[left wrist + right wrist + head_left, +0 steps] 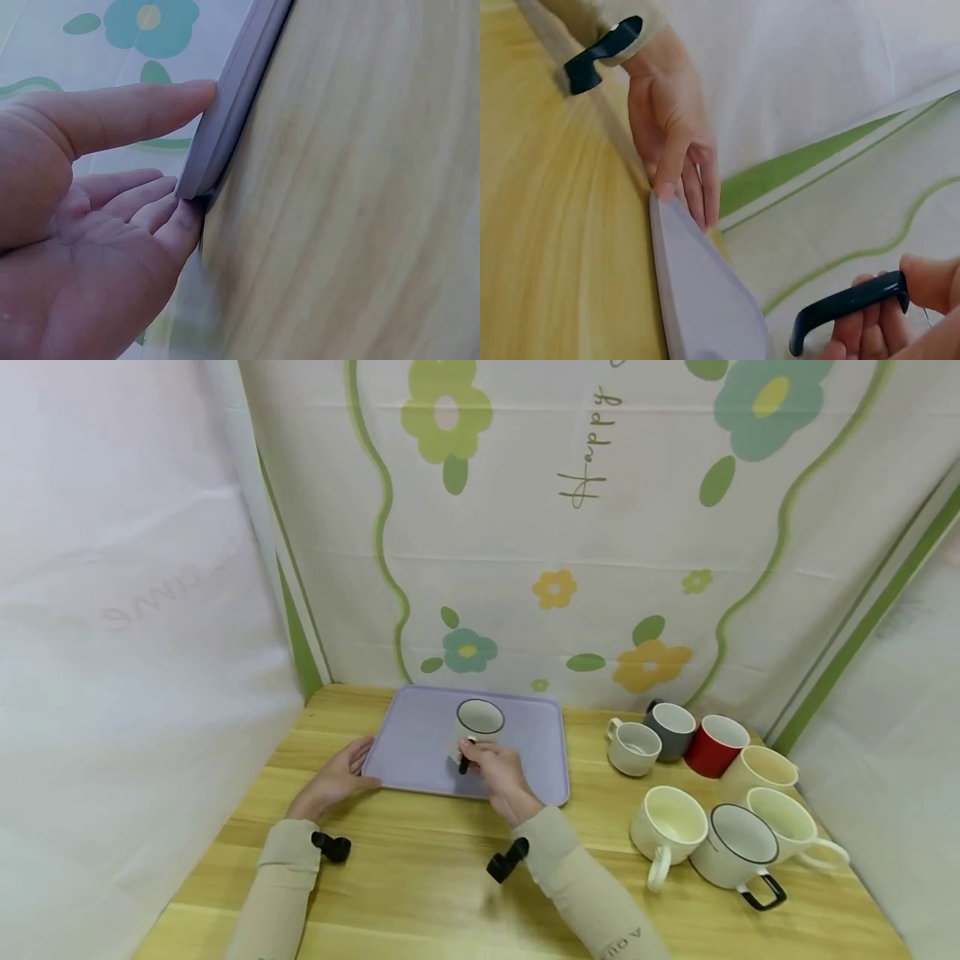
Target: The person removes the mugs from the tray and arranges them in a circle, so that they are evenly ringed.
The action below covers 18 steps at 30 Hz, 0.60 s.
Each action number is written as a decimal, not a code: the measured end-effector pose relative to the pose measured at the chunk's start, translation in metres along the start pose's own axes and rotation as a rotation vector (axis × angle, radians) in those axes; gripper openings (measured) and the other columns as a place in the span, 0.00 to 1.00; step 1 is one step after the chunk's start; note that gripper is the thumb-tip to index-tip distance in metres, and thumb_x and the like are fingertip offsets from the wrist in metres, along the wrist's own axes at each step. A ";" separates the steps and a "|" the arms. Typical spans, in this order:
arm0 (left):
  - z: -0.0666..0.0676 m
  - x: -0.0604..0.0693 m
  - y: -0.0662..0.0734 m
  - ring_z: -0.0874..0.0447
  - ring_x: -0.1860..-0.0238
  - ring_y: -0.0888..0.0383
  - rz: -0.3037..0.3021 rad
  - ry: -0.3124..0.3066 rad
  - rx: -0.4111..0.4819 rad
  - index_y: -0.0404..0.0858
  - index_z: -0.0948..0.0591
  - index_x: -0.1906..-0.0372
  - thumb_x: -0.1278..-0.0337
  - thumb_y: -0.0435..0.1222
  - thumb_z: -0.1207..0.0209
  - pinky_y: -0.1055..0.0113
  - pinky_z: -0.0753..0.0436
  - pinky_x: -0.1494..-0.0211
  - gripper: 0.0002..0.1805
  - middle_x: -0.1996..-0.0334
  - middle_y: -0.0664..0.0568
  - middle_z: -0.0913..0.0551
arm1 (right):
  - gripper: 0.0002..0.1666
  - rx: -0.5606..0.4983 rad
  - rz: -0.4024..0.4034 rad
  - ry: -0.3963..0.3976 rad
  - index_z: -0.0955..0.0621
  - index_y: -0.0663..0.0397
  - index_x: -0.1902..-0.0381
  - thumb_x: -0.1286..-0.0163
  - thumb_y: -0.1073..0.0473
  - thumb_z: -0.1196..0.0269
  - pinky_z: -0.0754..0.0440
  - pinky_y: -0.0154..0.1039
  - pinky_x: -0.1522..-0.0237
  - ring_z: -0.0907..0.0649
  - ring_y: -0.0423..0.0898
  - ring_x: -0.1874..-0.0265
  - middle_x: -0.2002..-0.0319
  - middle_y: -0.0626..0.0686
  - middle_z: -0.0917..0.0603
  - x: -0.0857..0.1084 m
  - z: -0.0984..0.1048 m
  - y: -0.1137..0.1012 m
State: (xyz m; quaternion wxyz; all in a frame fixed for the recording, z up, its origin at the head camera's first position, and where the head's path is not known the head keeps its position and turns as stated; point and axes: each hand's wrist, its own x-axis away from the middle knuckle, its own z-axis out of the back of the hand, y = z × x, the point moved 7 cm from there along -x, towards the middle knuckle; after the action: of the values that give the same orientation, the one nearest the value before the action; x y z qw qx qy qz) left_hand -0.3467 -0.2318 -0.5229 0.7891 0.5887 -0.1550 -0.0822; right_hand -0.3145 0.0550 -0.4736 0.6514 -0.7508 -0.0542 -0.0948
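My right hand (504,774) pinches the black handle (847,304) of a white enamel mug (480,727) with a dark rim. The mug is over the middle of a pale purple tray (408,735); whether its base touches the tray cannot be told. At the tray's front left corner, my left hand (339,781) touches the edge. In the left wrist view, the thumb of that left hand (97,225) lies straight against the tray's rim (225,112), while the fingers, nearly straight, reach its other side at the corner.
Several mugs crowd the table's right side: a small white cup (633,750), a grey mug (671,731), a red mug (712,750), cream mugs (667,827) and a black-handled white mug (731,852). Printed curtains (510,543) hang behind the wooden table (405,877) and on both sides.
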 end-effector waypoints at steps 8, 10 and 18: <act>0.003 0.002 -0.002 0.61 0.13 0.34 -0.013 -0.008 -0.036 0.31 0.57 0.14 0.33 0.27 0.34 0.42 0.49 0.12 0.54 0.14 0.34 0.59 | 0.17 0.120 0.085 0.275 0.09 0.62 0.68 0.33 0.51 0.24 0.27 0.36 0.58 0.23 0.44 0.61 0.64 0.44 0.12 0.026 0.077 -0.002; 0.003 0.002 -0.003 0.60 0.14 0.34 -0.017 -0.008 -0.040 0.31 0.57 0.14 0.34 0.26 0.34 0.42 0.49 0.12 0.54 0.14 0.33 0.59 | 0.16 0.127 0.106 0.331 0.09 0.62 0.70 0.33 0.53 0.24 0.29 0.36 0.61 0.25 0.44 0.63 0.67 0.43 0.13 0.032 0.092 -0.002; 0.002 -0.002 -0.004 0.61 0.13 0.34 -0.036 -0.017 -0.029 0.29 0.57 0.15 0.35 0.25 0.34 0.43 0.49 0.12 0.54 0.14 0.32 0.59 | 0.15 0.127 0.172 0.547 0.12 0.62 0.73 0.35 0.55 0.23 0.29 0.31 0.74 0.27 0.40 0.74 0.79 0.39 0.22 0.053 0.142 0.001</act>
State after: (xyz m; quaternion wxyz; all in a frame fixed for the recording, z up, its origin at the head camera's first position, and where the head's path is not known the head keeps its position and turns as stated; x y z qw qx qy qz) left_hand -0.3492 -0.2336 -0.5264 0.7946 0.5791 -0.1502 -0.1036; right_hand -0.2522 0.1934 -0.4826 0.6931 -0.6571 0.1815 -0.2344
